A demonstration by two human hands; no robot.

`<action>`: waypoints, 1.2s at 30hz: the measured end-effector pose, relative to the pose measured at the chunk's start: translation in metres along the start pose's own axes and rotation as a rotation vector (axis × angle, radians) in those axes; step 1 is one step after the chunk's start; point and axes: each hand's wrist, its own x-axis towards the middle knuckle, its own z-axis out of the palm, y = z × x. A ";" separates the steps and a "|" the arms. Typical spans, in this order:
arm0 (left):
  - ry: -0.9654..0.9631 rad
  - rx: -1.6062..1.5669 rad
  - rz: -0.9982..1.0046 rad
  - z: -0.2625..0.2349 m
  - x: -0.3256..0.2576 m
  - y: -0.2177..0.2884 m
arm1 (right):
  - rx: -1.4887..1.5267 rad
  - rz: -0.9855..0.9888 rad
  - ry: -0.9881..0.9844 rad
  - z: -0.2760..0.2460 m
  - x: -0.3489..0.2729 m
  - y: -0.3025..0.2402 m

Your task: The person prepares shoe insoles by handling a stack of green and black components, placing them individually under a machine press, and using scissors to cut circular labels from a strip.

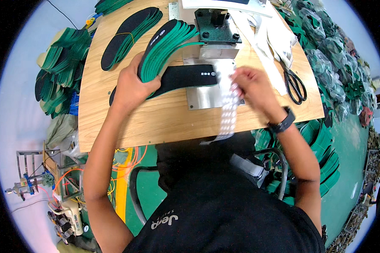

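My left hand (132, 87) is closed around the heel end of a fanned stack of green insoles (166, 47) with black tops. Beneath that stack a single black insole (179, 78) lies flat, one end reaching over a metal plate (200, 100); a small white print shows near that end. My right hand (256, 87), smeared by motion, pinches a strip of clear film with rows of whitish marks (229, 116). The strip hangs over the table's front edge. Just beyond the plate stands a press head (217, 27) with a dark bolted top.
A banded insole bundle (131, 36) lies at the table's far left. Black-handled scissors (295, 86) and white strips (261, 46) lie on the right. Insole piles (61, 71) stand left of the wooden table (173, 126); bagged insoles (331, 55) are heaped on the right.
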 end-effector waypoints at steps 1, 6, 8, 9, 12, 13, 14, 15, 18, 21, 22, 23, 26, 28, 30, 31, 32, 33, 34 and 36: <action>0.013 0.032 0.008 0.000 -0.002 0.003 | -0.034 -0.041 0.033 -0.015 0.008 -0.008; -0.350 -0.324 0.017 -0.016 0.017 -0.013 | -0.678 -0.516 0.393 -0.110 0.066 -0.029; -0.368 -0.269 -0.073 -0.041 0.005 -0.019 | -0.511 -0.804 0.429 -0.067 0.010 -0.078; -0.405 -0.073 -0.089 -0.055 -0.001 -0.025 | -0.580 -0.921 0.321 -0.049 -0.028 -0.098; -0.558 0.186 -0.151 -0.048 0.025 -0.023 | -0.728 -1.339 -0.471 -0.015 -0.097 -0.151; -0.576 0.188 -0.188 -0.048 0.025 -0.024 | -0.593 -1.487 -0.449 0.001 -0.102 -0.140; -0.512 0.207 -0.211 -0.052 0.019 -0.027 | -0.455 -1.641 -0.416 0.017 -0.107 -0.128; -0.470 0.199 -0.198 -0.046 0.020 -0.028 | -0.365 -1.773 -0.360 0.033 -0.113 -0.120; -0.310 0.286 -0.150 -0.046 0.002 -0.017 | -0.383 -1.536 -0.334 0.046 -0.127 -0.127; -0.102 0.261 -0.210 -0.061 -0.025 0.008 | -0.604 -1.286 -0.590 0.050 -0.109 -0.134; -0.082 0.342 -0.167 -0.064 -0.028 0.018 | -0.643 -1.234 -0.564 0.055 -0.095 -0.130; -0.048 0.424 -0.132 -0.068 -0.035 0.024 | -0.678 -1.189 -0.548 0.068 -0.077 -0.117; -0.088 0.550 0.114 -0.056 -0.062 0.039 | -0.698 -1.355 0.043 0.118 -0.028 -0.080; -0.237 0.533 0.164 -0.052 -0.067 0.048 | -0.912 -1.163 -0.133 0.123 -0.009 -0.066; -0.270 0.438 0.079 -0.051 -0.076 0.041 | -1.034 -0.976 -0.360 0.130 0.001 -0.055; -0.286 0.408 0.011 -0.058 -0.083 0.033 | -1.008 -0.989 -0.366 0.134 -0.001 -0.056; -0.304 0.377 -0.055 -0.064 -0.085 0.027 | -0.984 -0.999 -0.368 0.136 -0.001 -0.056; -0.255 0.313 -0.013 -0.069 -0.088 0.023 | -0.986 -1.001 -0.342 0.141 -0.003 -0.053; -0.210 0.248 0.032 -0.072 -0.088 0.020 | -0.990 -1.000 -0.311 0.142 -0.005 -0.050; 0.105 -0.084 0.192 -0.073 -0.091 0.005 | -0.944 -1.029 -0.278 0.130 -0.022 -0.055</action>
